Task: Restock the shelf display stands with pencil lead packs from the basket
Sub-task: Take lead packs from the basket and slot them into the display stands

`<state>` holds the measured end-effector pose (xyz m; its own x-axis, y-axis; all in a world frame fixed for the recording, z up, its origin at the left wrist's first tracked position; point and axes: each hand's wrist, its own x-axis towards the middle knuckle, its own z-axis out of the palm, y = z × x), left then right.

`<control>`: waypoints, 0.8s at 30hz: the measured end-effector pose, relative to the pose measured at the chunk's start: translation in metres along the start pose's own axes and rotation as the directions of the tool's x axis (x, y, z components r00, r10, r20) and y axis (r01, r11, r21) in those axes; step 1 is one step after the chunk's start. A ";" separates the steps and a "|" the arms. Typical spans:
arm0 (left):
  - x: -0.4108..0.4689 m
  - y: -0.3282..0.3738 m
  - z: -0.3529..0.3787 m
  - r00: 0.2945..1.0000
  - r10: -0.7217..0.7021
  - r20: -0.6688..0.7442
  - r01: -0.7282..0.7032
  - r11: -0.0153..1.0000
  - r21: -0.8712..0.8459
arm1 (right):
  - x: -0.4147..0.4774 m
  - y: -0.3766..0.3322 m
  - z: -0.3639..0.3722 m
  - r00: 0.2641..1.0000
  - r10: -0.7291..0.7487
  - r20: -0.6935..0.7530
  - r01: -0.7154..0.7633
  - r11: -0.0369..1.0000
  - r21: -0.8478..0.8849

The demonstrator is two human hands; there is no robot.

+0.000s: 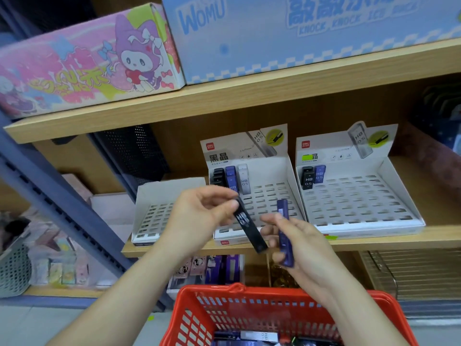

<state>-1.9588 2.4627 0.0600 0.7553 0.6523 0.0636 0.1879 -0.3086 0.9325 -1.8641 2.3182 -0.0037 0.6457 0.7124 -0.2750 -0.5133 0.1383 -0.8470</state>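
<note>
From the head camera, the person stands facing a wooden shelf (379,242) with both hands raised in front of it. The left hand (197,216) pinches the upper end of a black pack (249,229) between thumb and fingers, and the pack slants down to the right. The right hand (304,245) has its fingers curled round a blue pack (283,208), which is held nearly upright with its top sticking above the hand. The two packs are close together, and the black one's lower end is just beside the right fingers.

Behind the hands, three white slotted stands sit side by side on the shelf. The middle stand (269,168) has a black, a blue and a clear pack in its back left corner. The right stand (361,196) holds a black and a blue pack in the same corner. The left stand (159,193) shows only open slots.

A red basket (212,288) sits low in front of the person, under the forearms, with more packs (259,336) lying in its bottom.

On the shelf above, a pink cartoon box (82,63) stands next to a pale blue box (299,41). A grey mesh bin (12,270) is at the far left.
</note>
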 end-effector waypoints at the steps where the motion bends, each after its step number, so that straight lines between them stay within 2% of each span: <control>1: 0.005 -0.001 -0.005 0.997 0.021 -0.073 -0.020 1.000 0.018 | 0.000 -0.002 -0.003 1.000 0.012 -0.017 -0.011 0.999 0.039; 4: 0.019 -0.006 -0.020 0.967 0.083 -0.240 -0.066 0.995 0.075 | -0.001 -0.004 -0.010 0.998 -0.012 -0.056 0.014 0.999 0.037; 8: 0.029 -0.014 -0.025 0.950 0.104 -0.294 -0.066 0.989 0.134 | 0.002 0.002 -0.010 0.986 -0.089 -0.139 0.076 0.993 -0.091; 12: 0.035 -0.027 -0.021 0.951 0.140 -0.274 -0.083 0.975 0.207 | 0.006 0.006 -0.009 0.972 -0.164 -0.168 0.126 0.968 -0.218; 15: 0.039 -0.033 -0.018 0.957 0.158 -0.243 -0.104 0.969 0.224 | 0.008 0.007 -0.012 0.970 -0.169 -0.176 0.123 0.962 -0.245; 19: 0.044 -0.037 -0.017 0.947 0.257 -0.193 -0.169 0.908 0.383 | 0.009 0.007 -0.014 0.974 -0.138 -0.181 0.100 0.974 -0.204; 24: 0.051 -0.045 -0.014 0.910 0.404 -0.096 -0.288 0.780 0.555 | 0.011 0.008 -0.015 0.981 -0.094 -0.170 0.074 0.990 -0.118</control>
<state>-1.9377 2.5195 0.0263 0.7028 0.5349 0.4691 0.2771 -0.8130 0.5120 -1.8524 2.3165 -0.0201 0.7776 0.5690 -0.2676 -0.3938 0.1089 -0.9127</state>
